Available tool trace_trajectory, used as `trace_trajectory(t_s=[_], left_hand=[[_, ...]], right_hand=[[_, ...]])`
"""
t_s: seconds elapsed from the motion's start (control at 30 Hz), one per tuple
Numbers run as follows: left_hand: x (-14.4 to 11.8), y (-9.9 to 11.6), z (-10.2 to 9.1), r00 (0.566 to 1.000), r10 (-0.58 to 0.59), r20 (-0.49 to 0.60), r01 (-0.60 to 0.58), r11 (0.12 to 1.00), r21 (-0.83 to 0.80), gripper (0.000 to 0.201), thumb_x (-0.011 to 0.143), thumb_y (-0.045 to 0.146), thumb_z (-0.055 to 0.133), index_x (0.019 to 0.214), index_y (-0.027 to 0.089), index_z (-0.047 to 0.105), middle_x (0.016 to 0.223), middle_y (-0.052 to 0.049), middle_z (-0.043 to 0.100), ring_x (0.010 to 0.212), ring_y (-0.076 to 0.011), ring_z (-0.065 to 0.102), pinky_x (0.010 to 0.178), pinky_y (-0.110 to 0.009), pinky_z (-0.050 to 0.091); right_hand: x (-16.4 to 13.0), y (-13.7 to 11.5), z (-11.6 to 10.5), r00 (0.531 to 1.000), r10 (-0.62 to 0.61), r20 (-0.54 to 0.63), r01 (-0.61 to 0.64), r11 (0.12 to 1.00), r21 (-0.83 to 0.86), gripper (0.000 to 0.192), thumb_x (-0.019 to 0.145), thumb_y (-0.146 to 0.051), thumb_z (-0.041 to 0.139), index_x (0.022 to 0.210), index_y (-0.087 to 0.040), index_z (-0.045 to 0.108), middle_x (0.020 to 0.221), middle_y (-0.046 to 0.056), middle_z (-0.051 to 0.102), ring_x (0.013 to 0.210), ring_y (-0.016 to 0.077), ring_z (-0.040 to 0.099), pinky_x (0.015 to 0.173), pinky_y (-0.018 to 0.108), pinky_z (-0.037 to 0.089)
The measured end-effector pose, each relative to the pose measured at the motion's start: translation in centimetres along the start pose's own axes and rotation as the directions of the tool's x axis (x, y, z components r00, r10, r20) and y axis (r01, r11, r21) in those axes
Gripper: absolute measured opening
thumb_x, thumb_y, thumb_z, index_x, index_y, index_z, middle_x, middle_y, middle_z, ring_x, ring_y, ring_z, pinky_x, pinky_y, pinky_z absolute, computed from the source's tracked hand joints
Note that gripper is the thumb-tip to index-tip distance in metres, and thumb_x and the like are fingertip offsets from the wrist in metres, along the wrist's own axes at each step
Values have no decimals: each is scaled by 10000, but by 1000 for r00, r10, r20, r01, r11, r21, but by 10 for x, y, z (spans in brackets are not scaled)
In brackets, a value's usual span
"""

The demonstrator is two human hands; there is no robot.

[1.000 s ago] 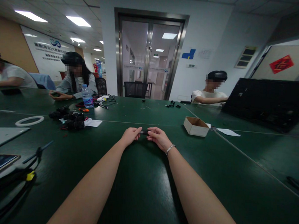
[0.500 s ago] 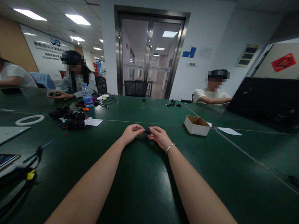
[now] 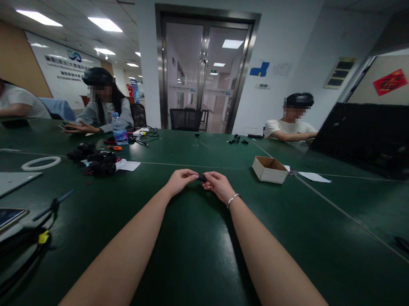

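A small black piece point(image 3: 201, 177) sits between my two hands above the green table point(image 3: 193, 243); it is too small for me to tell its kind. My left hand point(image 3: 182, 180) pinches its left end with thumb and fingertips. From the other side my right hand point(image 3: 219, 185), with a silver bracelet at the wrist, grips the piece between thumb and fingers. Both hands are closed, and their fingertips hide part of it. To the right of my hands stands an open cardboard box point(image 3: 269, 170).
Left lie a bundle of black parts point(image 3: 101, 162), a white ring point(image 3: 41, 163), a phone point(image 3: 2, 220) and black cables point(image 3: 38, 254). A water bottle point(image 3: 119, 129) stands farther back. A large black panel point(image 3: 370, 139) is at right. Several people sit around the table.
My hands stay almost in place, still holding the small black piece. The person at the left has shifted their hands. The view has tilted very slightly.
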State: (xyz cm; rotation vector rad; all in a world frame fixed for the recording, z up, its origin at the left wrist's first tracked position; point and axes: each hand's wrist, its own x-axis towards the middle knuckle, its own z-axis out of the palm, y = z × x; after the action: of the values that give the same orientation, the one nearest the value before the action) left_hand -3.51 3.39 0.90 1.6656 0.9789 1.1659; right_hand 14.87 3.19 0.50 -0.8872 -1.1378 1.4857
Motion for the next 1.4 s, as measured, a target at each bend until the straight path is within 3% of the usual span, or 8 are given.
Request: trace_trajectory(t_s=[0.17,0.6,0.93,1.03,1.13,1.2,1.3,1.4], left_hand=[[3,-4,2,994,-97,-57,102,989,103,367,699,477,634,766,120,681,682,-50,635,616,-134,536,606,-258,404],[8,-3,3,945,-294,-145,295,955,-12,425,722,512,609,666,93,648,533,-9,526,464,-79,420,476,-223,321],[-2,3,2,999,-30,-13,30,999,-24,414,618,382,752,933,133,650,951,-84,654,820,-169,588,704,-261,443],[0,3,3,994,-108,-30,105,991,-85,405,684,398,704,987,144,620,983,-86,636,784,-156,604,654,-244,447],[3,1,5,967,-246,-66,240,967,-87,369,808,441,550,1004,131,585,840,-75,617,615,-124,580,527,-220,410],[4,0,7,971,-225,-79,223,974,-27,312,821,385,536,989,127,584,743,-45,582,561,-107,542,497,-207,393],[3,0,9,993,-91,-75,93,995,20,315,735,237,629,1035,160,571,814,-32,579,646,-104,556,551,-195,424],[1,2,10,981,-178,-73,179,984,15,314,797,299,559,1073,152,532,802,-42,583,609,-111,559,504,-195,401]], right_hand=[[0,2,3,999,-34,-29,33,998,-45,114,782,-123,698,836,-113,598,658,37,631,527,108,622,502,170,532],[-1,4,9,966,-259,20,259,956,-135,317,612,-184,804,874,-145,632,869,2,616,651,103,633,631,227,560],[0,1,5,994,-59,-88,50,995,-91,109,810,-183,678,817,-122,587,556,5,594,454,111,586,462,200,528],[0,0,7,995,-44,-92,36,995,-90,84,826,-155,657,822,-117,583,576,14,608,459,108,590,456,190,526],[-1,-1,8,995,-43,-90,35,995,-89,77,816,-120,662,828,-114,587,606,17,620,469,100,596,462,176,526],[-1,0,8,995,-45,-91,37,995,-94,61,819,-93,648,831,-109,590,617,18,623,468,94,594,460,169,523],[-1,0,7,995,-45,-91,36,994,-104,61,818,-92,649,839,-108,594,622,20,626,472,94,599,461,167,525],[0,1,7,995,-51,-83,42,993,-109,99,793,-122,689,835,-115,600,625,18,627,477,98,604,461,168,525]])
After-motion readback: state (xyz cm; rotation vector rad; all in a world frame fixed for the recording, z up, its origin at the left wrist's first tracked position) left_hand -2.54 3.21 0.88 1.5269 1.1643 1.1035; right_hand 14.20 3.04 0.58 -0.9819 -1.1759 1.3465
